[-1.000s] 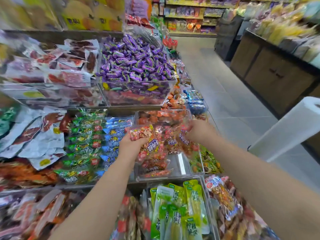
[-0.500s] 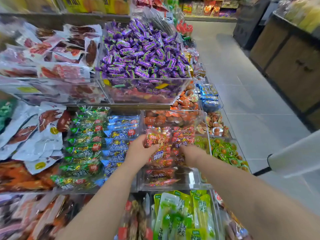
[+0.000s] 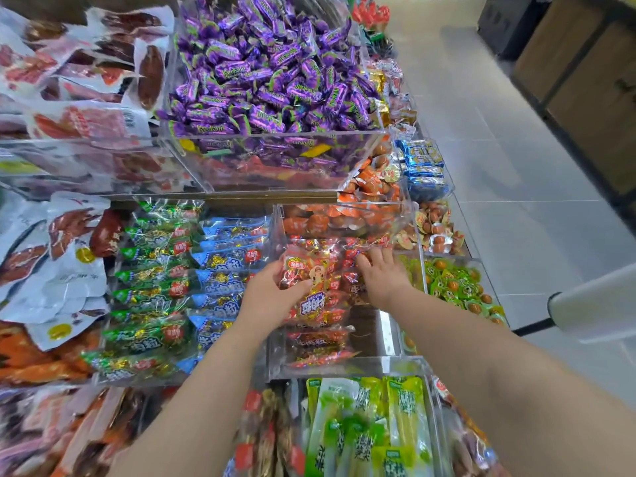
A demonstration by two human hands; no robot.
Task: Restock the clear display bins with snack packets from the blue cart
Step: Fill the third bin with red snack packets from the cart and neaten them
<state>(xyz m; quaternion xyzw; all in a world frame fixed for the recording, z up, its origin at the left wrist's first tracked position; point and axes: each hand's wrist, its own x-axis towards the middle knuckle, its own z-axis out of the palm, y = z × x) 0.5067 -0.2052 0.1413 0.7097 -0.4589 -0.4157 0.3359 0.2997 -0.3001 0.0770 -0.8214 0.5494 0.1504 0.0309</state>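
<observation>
Left grip (image 3: 272, 292) around red packets (image 3: 315, 297), right grip (image 3: 382, 275) flat atop them.

Grey tiled floor (image 3: 499, 139) runs along the right of the shelving. Wooden cabinet (image 3: 585, 80) at far right edge; dark unit (image 3: 502, 22) beyond it, at top. White roll (image 3: 595, 304) on a black rod (image 3: 530, 328) juts in at lower right.

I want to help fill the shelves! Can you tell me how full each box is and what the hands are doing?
middle bin: only partly filled
red packets: piled in it, between both hands
left hand: grips the pile's left side
right hand: palm down, fingers spread on the pile
purple candy bin: heaped above its rim
green packets: fill their bin in rows
</observation>
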